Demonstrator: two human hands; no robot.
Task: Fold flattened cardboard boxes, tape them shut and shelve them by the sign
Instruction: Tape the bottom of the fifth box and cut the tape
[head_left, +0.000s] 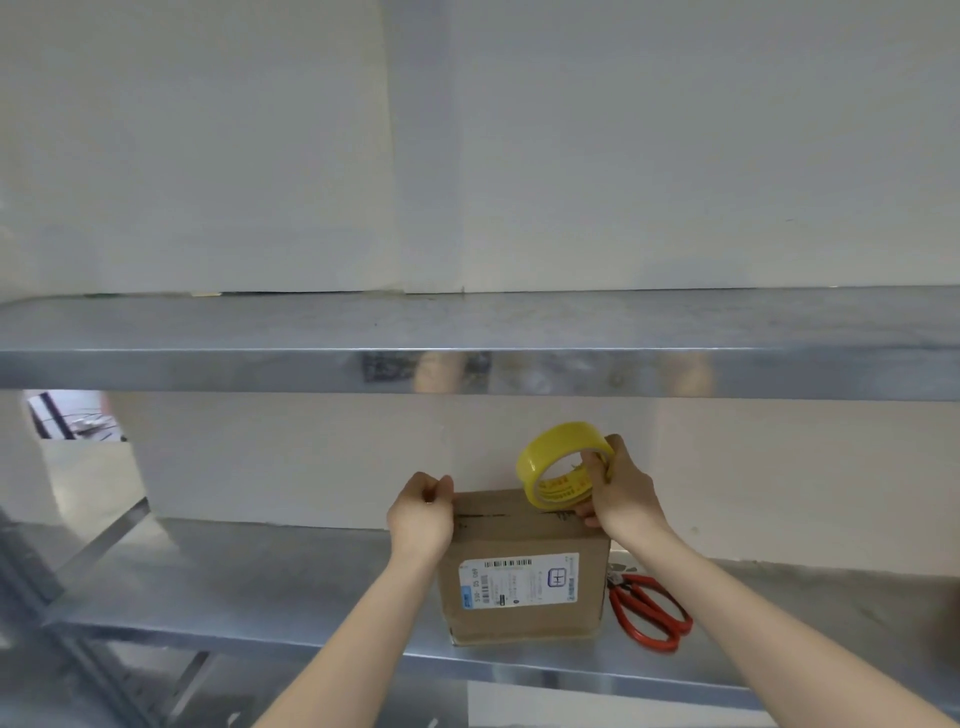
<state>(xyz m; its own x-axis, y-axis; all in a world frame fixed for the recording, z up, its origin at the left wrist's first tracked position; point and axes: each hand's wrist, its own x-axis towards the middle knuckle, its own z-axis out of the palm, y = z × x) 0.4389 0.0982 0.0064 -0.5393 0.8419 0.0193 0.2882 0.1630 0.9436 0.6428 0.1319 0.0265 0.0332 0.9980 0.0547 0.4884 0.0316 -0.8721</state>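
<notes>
One brown cardboard box (522, 587) stands on the smooth steel shelf (260, 587); left hand (422, 512) pinches its top left edge, right hand (621, 491) grips one glossy yellow tape roll (558, 441) atop it; one red scissors (649, 613) just right

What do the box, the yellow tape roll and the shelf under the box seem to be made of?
The box: brown cardboard, matte; creased edges and a paper label stuck on.
The tape roll: probably thin plastic film, glossy and yellow; light shines on its band.
The shelf: metal sheet, perhaps steel; grey, brushed sheen with faint reflections.
</notes>
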